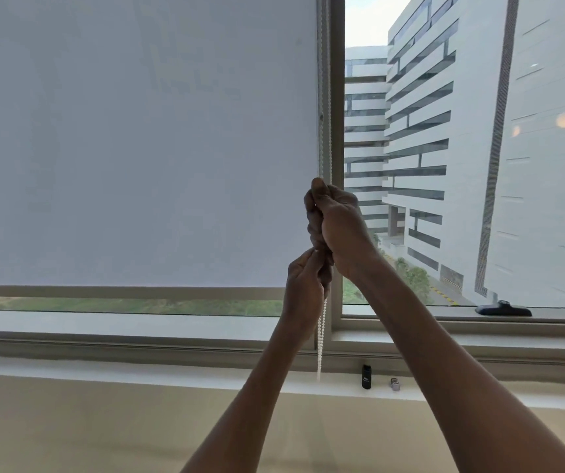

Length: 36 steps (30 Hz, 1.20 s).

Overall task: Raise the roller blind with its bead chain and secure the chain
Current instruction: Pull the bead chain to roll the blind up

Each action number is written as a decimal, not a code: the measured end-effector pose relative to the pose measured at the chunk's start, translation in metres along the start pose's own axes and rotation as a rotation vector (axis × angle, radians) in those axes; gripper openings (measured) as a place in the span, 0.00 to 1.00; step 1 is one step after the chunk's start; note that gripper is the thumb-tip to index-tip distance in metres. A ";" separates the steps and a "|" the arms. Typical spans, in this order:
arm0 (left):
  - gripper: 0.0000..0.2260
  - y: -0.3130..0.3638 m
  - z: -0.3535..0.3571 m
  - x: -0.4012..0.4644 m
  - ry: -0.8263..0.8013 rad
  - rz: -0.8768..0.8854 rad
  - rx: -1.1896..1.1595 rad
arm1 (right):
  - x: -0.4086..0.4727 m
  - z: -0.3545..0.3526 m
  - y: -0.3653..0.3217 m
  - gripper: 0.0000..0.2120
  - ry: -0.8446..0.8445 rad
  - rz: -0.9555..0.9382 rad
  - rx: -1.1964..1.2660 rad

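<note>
A pale grey roller blind (137, 138) covers most of the left window pane; its bottom bar (120, 292) hangs a little above the sill, leaving a thin strip of glass. The white bead chain (324, 97) runs down the blind's right edge beside the window frame. My right hand (337, 223) is closed around the chain at mid height. Just below it, my left hand (305, 288) pinches the same chain. The chain's loose end (320, 346) dangles beneath my left hand down to the sill.
A vertical window frame post (337, 80) stands right of the chain. The right pane is uncovered and shows a white building outside. A dark window handle (502, 308) lies on the right frame. A small black bottle (366, 376) and a small grey item (395, 384) stand on the sill.
</note>
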<state>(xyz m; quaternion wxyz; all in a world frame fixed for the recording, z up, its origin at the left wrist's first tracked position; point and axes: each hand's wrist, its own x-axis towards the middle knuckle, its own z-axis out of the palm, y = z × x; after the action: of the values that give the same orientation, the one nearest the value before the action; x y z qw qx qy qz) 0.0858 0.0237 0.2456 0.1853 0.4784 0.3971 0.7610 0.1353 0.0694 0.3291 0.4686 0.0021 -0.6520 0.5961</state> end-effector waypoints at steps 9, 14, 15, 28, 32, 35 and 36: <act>0.20 0.033 -0.022 0.040 0.012 -0.083 0.050 | -0.020 -0.005 0.029 0.18 0.174 -0.443 -0.467; 0.27 0.086 0.000 0.060 -0.216 -0.178 -0.285 | -0.045 -0.005 0.081 0.16 0.133 -0.358 -0.524; 0.27 0.089 0.005 0.058 -0.234 -0.181 -0.304 | -0.046 -0.006 0.084 0.16 0.142 -0.339 -0.524; 0.16 0.073 0.005 0.059 -0.010 -0.054 -0.415 | -0.041 -0.013 0.079 0.17 -0.021 -0.234 -0.361; 0.17 0.070 -0.004 0.057 -0.005 -0.022 -0.396 | -0.038 -0.023 0.062 0.11 -0.108 -0.150 -0.096; 0.18 0.052 -0.007 0.044 0.015 -0.009 -0.354 | -0.023 -0.027 0.039 0.16 -0.061 -0.132 0.077; 0.18 0.042 -0.007 0.036 0.029 -0.009 -0.316 | -0.017 -0.027 0.029 0.17 -0.060 -0.124 0.117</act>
<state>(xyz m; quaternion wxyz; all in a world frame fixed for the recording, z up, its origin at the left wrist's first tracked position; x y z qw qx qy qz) 0.0670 0.0188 0.2984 0.2558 0.4304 0.2772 0.8201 0.1443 0.0893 0.2922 0.4839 0.0878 -0.6285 0.6026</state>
